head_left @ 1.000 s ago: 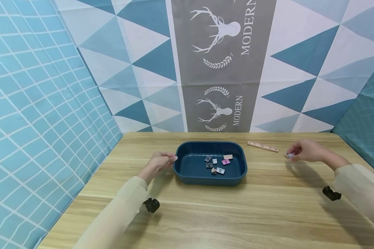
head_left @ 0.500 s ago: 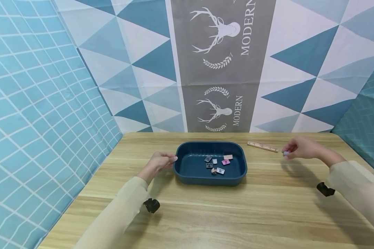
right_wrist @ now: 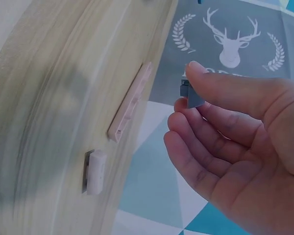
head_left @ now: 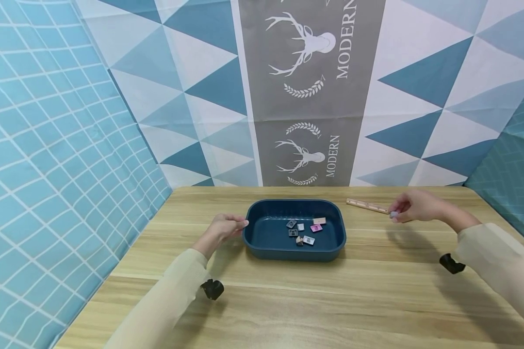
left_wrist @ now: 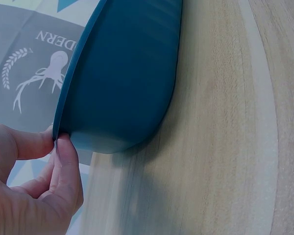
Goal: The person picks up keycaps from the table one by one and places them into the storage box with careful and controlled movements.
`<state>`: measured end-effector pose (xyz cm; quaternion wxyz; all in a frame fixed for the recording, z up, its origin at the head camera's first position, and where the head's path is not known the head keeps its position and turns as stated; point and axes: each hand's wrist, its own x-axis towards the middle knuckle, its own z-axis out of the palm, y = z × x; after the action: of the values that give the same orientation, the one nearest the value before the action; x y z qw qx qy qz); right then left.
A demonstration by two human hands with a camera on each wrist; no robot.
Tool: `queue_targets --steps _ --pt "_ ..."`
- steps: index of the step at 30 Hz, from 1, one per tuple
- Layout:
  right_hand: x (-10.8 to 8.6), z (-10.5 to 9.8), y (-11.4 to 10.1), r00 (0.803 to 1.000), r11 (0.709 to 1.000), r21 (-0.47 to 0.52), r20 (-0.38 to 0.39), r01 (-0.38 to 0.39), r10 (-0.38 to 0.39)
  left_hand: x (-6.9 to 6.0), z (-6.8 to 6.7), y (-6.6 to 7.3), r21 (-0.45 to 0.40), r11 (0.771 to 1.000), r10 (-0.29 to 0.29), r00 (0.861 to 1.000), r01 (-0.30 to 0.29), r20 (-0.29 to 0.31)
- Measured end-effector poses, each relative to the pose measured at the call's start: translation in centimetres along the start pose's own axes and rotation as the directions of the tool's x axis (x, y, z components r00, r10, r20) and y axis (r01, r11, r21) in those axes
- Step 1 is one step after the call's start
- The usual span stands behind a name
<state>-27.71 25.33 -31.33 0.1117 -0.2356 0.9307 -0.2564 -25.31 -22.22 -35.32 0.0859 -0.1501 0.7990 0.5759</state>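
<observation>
My left hand [head_left: 224, 227] pinches the left rim of a dark blue tub [head_left: 294, 253], thumb on one side and fingers on the other, as the left wrist view shows closely. Several small pieces lie in the tub, among them a pink piece [head_left: 316, 228], a white piece [head_left: 308, 240] and a beige piece [head_left: 319, 220]. Off to the right, my right hand [head_left: 419, 206] is raised above the table, pinching a small grey block [right_wrist: 191, 93] between thumb and fingertips. That block looks pale in the head view.
A long pale pink strip [head_left: 367, 205] with raised bumps lies on the wooden table [head_left: 314, 300] right of the tub. In the right wrist view, a short pale pink piece [right_wrist: 95, 171] sits close to the strip. A patterned cloth [head_left: 218, 97] hangs behind the table.
My right hand has lifted the small block off the table and moved left with it, toward the strip's right end. The left hand and the tub stay put.
</observation>
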Motion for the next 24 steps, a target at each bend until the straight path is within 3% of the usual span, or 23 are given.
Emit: queue_targets --steps 15,24 --pt "0.8 -0.5 -1.5 0.998 0.998 -0.064 0.062 0.005 -0.001 -0.1 -0.1 -0.1 -0.001 1.000 0.002 1.000 -0.002 0.004" --pt "1.1 -0.9 -2.9 0.998 0.995 -0.084 0.056 0.044 -0.039 0.3 -0.1 -0.2 -0.006 1.000 -0.009 1.000 0.009 0.003"
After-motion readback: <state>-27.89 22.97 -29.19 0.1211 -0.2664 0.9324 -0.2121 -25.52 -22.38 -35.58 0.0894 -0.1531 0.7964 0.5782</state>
